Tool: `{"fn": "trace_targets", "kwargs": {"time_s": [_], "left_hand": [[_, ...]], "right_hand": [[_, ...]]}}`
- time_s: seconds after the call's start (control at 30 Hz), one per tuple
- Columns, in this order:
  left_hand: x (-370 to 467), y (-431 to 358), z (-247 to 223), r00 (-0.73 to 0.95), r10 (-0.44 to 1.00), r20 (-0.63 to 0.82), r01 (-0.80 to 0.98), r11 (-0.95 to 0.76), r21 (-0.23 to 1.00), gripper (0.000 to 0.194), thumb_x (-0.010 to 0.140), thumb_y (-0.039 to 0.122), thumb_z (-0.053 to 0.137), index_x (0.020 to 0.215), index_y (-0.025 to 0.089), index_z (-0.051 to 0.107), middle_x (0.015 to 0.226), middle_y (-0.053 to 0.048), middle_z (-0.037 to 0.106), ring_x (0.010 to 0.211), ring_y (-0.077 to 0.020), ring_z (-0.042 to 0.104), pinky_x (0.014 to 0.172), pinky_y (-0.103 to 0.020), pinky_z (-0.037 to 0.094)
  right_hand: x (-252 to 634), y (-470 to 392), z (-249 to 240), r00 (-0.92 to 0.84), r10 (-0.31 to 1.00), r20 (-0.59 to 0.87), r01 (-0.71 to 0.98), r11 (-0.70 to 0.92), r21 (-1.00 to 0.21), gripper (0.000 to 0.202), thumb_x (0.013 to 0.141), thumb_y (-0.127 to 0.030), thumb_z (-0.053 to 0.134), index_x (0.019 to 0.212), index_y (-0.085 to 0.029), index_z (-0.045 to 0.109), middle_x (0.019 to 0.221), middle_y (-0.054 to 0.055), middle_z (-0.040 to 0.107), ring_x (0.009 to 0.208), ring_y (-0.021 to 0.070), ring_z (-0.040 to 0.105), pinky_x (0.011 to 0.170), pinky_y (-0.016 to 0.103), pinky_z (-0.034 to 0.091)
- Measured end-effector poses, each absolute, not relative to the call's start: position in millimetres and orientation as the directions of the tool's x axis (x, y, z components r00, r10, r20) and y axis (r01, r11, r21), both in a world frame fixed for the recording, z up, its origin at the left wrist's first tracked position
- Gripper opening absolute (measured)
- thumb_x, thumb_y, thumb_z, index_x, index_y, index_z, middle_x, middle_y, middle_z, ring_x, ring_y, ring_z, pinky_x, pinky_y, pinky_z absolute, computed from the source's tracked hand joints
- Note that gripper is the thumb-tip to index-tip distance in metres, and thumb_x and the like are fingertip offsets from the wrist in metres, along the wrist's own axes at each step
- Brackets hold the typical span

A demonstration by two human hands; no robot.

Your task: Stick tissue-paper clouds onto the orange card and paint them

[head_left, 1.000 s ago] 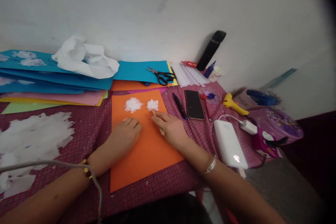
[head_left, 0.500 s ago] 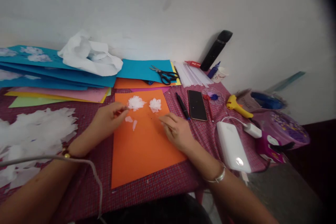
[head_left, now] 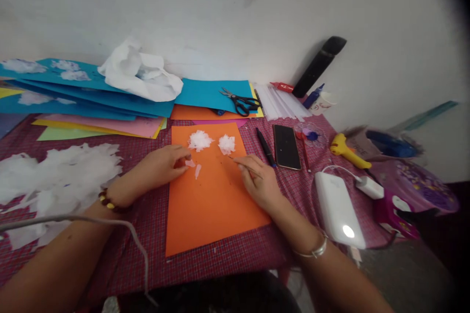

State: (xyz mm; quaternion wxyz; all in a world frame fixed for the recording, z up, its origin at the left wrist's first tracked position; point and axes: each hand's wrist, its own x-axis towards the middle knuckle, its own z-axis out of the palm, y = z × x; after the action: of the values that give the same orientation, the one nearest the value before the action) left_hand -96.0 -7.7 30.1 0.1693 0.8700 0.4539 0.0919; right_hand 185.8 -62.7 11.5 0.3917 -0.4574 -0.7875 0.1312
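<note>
On the table lies an orange sheet of paper (head_left: 213, 210) with two fluffy clusters of torn white paper, the left cluster (head_left: 200, 141) and the right cluster (head_left: 226, 144). My left hand (head_left: 163, 166) rests at the sheet's left edge, thumb and forefinger apart, fingertips beside a small white paper scrap (head_left: 190, 163). A second narrow scrap (head_left: 198, 171) lies just right of it. In my right hand (head_left: 261, 181) a thin stick (head_left: 253, 172) is gripped, its tip pointing toward the sheet below the right cluster. What kind of stick it is, I cannot make out.
Torn white paper (head_left: 73, 171) spreads at left. Behind are blue sheets (head_left: 88, 102), crumpled white paper (head_left: 141, 73) and scissors (head_left: 240, 101). On the right lie a pen (head_left: 265, 147), phone (head_left: 286, 146), power bank (head_left: 340, 210) and yellow glue gun (head_left: 348, 151). A cable (head_left: 121, 224) crosses my left forearm.
The view has shifted, so everything appears farther right. My left fingers have parted slightly near the scrap. My right hand keeps its place over the sheet's right side, the stick showing more clearly.
</note>
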Motion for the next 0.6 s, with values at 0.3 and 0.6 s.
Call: {"fn": "trace_targets", "kwargs": {"time_s": [0.3,0.6], "left_hand": [[-92.0,-3.7,39.1,0.353,0.931,0.094,0.657,-0.318,0.684,0.018,0.083,0.034,0.049,0.073,0.019,0.051,0.07,0.0,0.053,0.064,-0.0142,0.049,0.06,-0.027,0.037],[-31.1,12.2,71.6,0.407,0.912,0.041,0.535,-0.275,0.799,0.015,0.072,0.032,0.055,0.066,0.018,0.052,0.064,0.002,0.05,0.06,-0.0111,0.045,0.056,-0.024,0.033]], "right_hand": [[194.5,-50.1,2.2,-0.003,0.857,0.516,0.511,0.445,-0.736,0.022,0.097,-0.023,0.046,0.098,-0.02,0.068,0.087,0.006,0.071,0.081,0.0181,0.067,0.074,0.032,0.052],[191.6,-46.8,-1.1,-0.213,0.83,0.515,0.514,0.544,-0.663,0.026,0.097,-0.017,0.046,0.109,-0.022,0.068,0.097,0.006,0.07,0.087,0.0167,0.066,0.078,0.03,0.052]]}}
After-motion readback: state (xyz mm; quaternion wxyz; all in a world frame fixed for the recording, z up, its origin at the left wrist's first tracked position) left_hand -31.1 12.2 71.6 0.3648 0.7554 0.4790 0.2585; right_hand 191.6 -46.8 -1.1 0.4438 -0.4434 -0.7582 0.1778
